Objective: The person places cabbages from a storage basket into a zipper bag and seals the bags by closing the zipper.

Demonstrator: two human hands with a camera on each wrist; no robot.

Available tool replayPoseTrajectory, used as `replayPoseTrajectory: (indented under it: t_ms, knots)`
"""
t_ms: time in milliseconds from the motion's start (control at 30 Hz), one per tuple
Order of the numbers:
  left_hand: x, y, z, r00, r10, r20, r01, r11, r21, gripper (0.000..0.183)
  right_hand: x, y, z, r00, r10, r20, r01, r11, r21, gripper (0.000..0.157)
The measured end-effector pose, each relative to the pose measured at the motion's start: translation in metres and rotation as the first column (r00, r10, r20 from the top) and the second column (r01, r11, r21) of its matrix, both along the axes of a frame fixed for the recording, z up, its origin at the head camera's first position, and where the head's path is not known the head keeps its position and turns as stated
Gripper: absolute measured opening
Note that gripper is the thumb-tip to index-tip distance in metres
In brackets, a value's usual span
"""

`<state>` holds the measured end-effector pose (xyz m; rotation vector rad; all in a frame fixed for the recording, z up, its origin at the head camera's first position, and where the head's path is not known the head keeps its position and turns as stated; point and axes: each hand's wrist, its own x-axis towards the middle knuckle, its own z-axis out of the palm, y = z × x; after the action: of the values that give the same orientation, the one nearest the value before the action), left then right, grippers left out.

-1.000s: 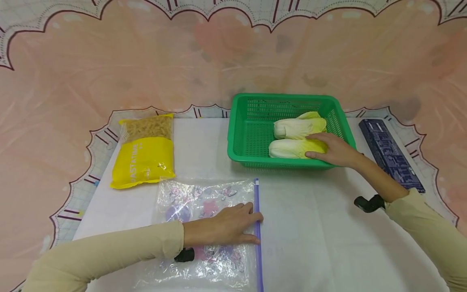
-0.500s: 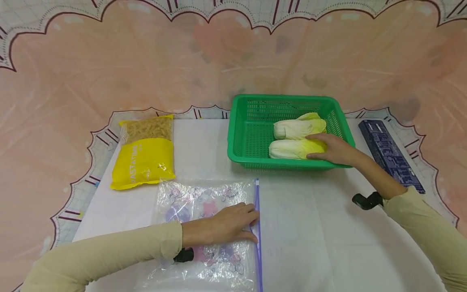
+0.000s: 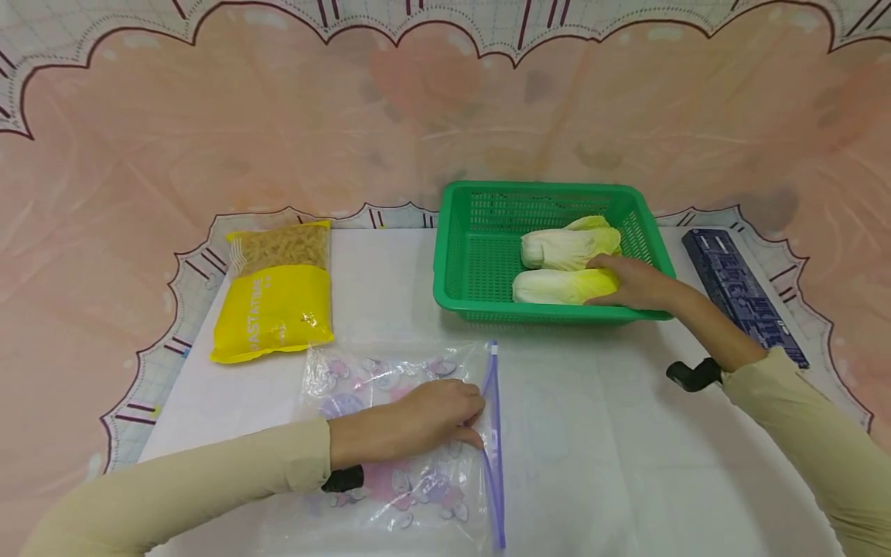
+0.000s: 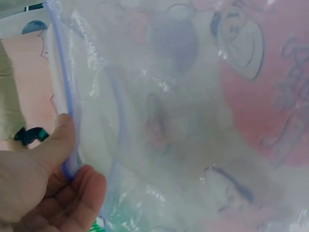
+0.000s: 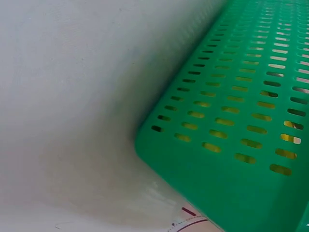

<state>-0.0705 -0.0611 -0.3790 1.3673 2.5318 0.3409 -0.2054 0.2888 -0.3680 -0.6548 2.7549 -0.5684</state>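
Note:
My left hand (image 3: 425,418) pinches one purple zip edge of a clear printed zip bag (image 3: 390,510) lying on the white tabletop. In the left wrist view, thumb and curled fingers hold that purple edge (image 4: 67,92), which stands apart from the other edge. At the back right, two napa cabbages lie side by side in a green basket: the far cabbage (image 3: 560,246) and the near cabbage (image 3: 550,286). My right hand (image 3: 636,285) grips the leafy yellow end of the near one. From the right wrist camera only the slotted basket wall (image 5: 231,125) shows; that hand is out of its view.
A yellow bag of pasta (image 3: 274,309) lies at the back left, just beyond the zip bag. To the right of the green basket (image 3: 473,305) lies a long dark blue patterned box (image 3: 745,298), near my right forearm. A patterned cloth (image 3: 418,116) spreads behind the table.
My left hand has gone from lying over the zip edge to pinching it and drawing it left, so the bag's two purple edges have parted. The right hand's hold on the cabbage looks slightly tighter.

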Motion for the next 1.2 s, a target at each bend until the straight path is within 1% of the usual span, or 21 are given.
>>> replayPoseTrajectory:
  t_ms: [133, 300, 400, 533, 633, 767, 833, 867, 967, 1067, 1133, 1200]
  knots:
    - [0.000, -0.003, 0.011, 1.000, 0.002, -0.007, -0.002, 1.000, 0.010, 0.034, 0.001, -0.001, -0.001, 1.000, -0.018, -0.013, 0.018, 1.000, -0.005, 0.067]
    - [0.000, -0.005, 0.021, 1.000, 0.016, -0.021, -0.015, 1.000, 0.022, 0.031, 0.001, 0.001, -0.003, 0.995, -0.096, 0.012, 0.096, 0.995, -0.022, 0.073]
    - [-0.001, -0.005, 0.023, 1.000, 0.012, -0.022, -0.011, 1.000, 0.028, 0.031, 0.002, 0.002, -0.005, 0.991, -0.137, 0.004, 0.137, 0.989, -0.058, 0.075]
    - [-0.002, -0.005, 0.022, 1.000, 0.009, -0.024, -0.008, 0.999, 0.032, 0.032, 0.003, 0.004, -0.005, 0.988, -0.153, -0.014, 0.150, 0.982, -0.114, 0.071]
    - [-0.003, -0.005, 0.022, 1.000, 0.011, -0.023, -0.010, 0.999, 0.033, 0.031, 0.004, 0.005, -0.004, 0.985, -0.170, -0.002, 0.168, 0.975, -0.144, 0.070]
    - [-0.006, -0.005, 0.023, 1.000, 0.011, -0.023, -0.010, 0.999, 0.032, 0.029, 0.006, 0.004, 0.001, 0.975, -0.219, 0.043, 0.224, 0.952, -0.208, 0.070]
    - [-0.007, -0.005, 0.025, 1.000, 0.011, -0.018, -0.011, 0.999, 0.034, 0.027, 0.010, 0.005, 0.005, 0.969, -0.242, 0.048, 0.247, 0.940, -0.235, 0.069]
    - [-0.007, -0.006, 0.025, 1.000, 0.012, -0.016, -0.012, 0.999, 0.036, 0.026, 0.012, 0.005, 0.008, 0.967, -0.252, 0.036, 0.253, 0.935, -0.249, 0.068]
    - [-0.008, -0.007, 0.028, 1.000, 0.016, -0.020, -0.015, 0.999, 0.041, 0.024, 0.018, 0.008, 0.018, 0.957, -0.286, -0.053, 0.261, 0.923, -0.282, 0.066]
    - [-0.008, -0.009, 0.031, 0.999, 0.020, -0.044, -0.018, 0.999, 0.045, 0.021, 0.026, 0.010, 0.028, 0.933, -0.339, -0.120, 0.286, 0.902, -0.322, 0.065]
    - [-0.008, -0.010, 0.031, 0.998, 0.022, -0.056, -0.020, 0.999, 0.049, 0.018, 0.032, 0.011, 0.031, 0.918, -0.376, -0.128, 0.312, 0.882, -0.353, 0.065]
    - [-0.008, -0.011, 0.032, 0.998, 0.027, -0.059, -0.023, 0.998, 0.059, 0.015, 0.040, 0.011, 0.031, 0.907, -0.407, -0.108, 0.338, 0.857, -0.389, 0.065]
